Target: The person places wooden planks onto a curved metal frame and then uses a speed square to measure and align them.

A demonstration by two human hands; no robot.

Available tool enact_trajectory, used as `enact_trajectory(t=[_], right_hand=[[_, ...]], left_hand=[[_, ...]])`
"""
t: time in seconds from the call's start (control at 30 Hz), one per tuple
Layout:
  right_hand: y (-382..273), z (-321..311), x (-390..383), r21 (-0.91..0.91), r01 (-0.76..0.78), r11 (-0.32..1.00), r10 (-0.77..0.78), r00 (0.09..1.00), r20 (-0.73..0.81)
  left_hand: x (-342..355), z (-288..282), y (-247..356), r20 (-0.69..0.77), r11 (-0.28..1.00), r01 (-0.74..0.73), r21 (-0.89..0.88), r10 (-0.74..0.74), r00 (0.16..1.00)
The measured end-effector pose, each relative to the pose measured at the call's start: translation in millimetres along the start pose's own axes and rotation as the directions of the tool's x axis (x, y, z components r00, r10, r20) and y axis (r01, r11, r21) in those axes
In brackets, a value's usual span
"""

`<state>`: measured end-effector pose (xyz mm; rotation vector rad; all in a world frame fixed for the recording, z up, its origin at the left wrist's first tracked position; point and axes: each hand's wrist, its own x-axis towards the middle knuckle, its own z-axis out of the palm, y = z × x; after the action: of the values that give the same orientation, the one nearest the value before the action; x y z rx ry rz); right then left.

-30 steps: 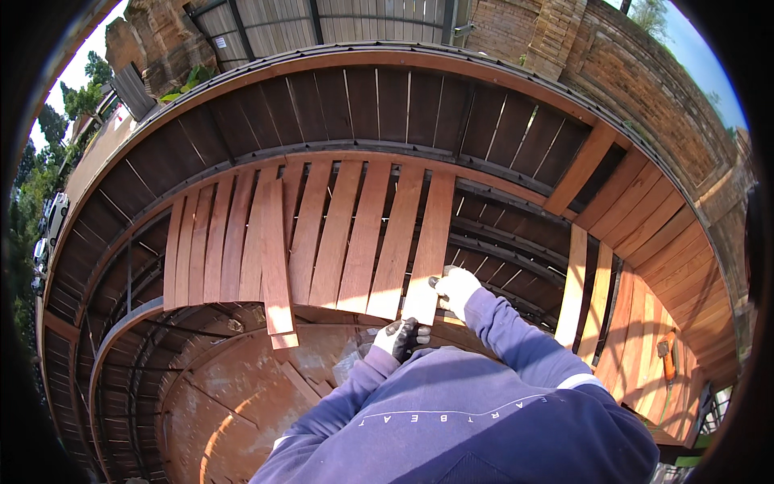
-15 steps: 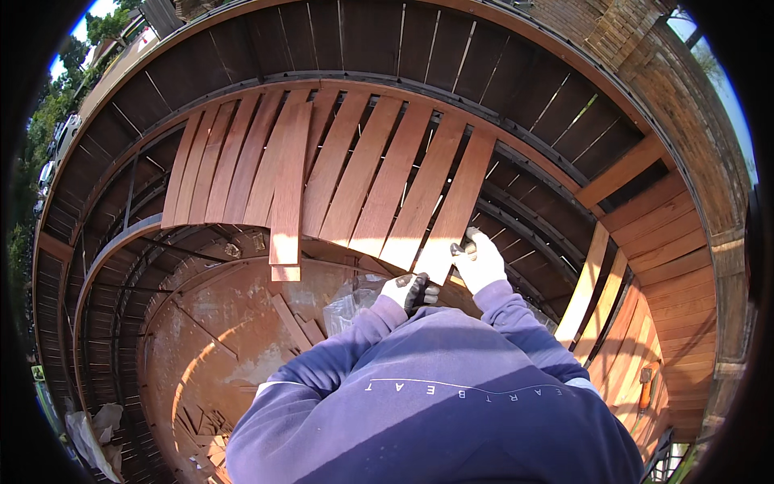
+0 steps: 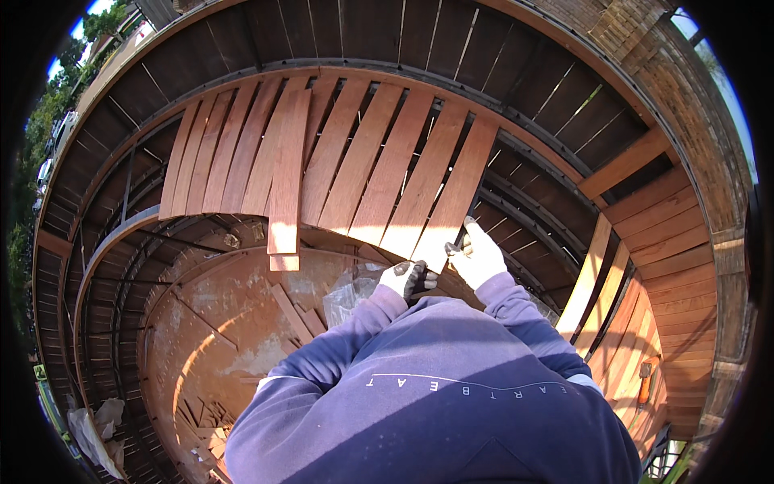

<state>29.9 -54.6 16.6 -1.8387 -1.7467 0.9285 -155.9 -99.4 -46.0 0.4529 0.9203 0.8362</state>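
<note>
My left hand [image 3: 407,279], in a white and dark glove, grips the near end of the rightmost loose plank [image 3: 463,177], a reddish-brown wooden board. My right hand [image 3: 476,254], gloved alike, holds that board's right edge near the same end, thumb and fingers against it. The board slants beside a row of similar planks [image 3: 359,161] laid across curved metal supports [image 3: 528,222], with narrow gaps between several. A narrower board [image 3: 285,177] lies on top of the row, overhanging toward me. Sunlight falls on the near ends.
A rust-coloured round floor [image 3: 210,282] below holds offcuts [image 3: 290,313] and clear plastic [image 3: 347,300]. At the right are fitted planks [image 3: 661,242], two pale slats [image 3: 584,274] and an orange-handled tool [image 3: 644,383]. Dark curved tiers [image 3: 363,32] rise beyond, near brickwork [image 3: 613,36].
The view has tipped downward, so boards and hands sit higher in the picture. Both hands remain at the board's end; my right hand's fingers reach slightly farther up its edge.
</note>
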Motion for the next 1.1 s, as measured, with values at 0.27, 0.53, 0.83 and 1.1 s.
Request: enact_trajectory(t=[0.27, 0.53, 0.83, 1.1], right_hand=[[18, 5, 4, -0.051, 0.033, 0.998, -0.033, 0.999, -0.001], [18, 3, 5, -0.128, 0.003, 0.992, 0.001, 1.000, 0.030], [22, 6, 9, -0.141, -0.026, 0.990, 0.035, 0.997, 0.068], [7, -12, -4, -0.335, 0.120, 0.935, -0.041, 0.972, 0.233]], left_hand=[[9, -6, -2, -0.022, 0.939, 0.139, -0.315, -0.154, 0.988], [28, -22, -24, 0.059, 0.961, 0.079, -0.265, -0.066, 0.996], [24, -15, -16, 0.041, 0.917, 0.133, -0.377, -0.127, 0.991], [38, -35, -35, 0.113, 0.959, -0.107, 0.261, 0.080, 0.990]])
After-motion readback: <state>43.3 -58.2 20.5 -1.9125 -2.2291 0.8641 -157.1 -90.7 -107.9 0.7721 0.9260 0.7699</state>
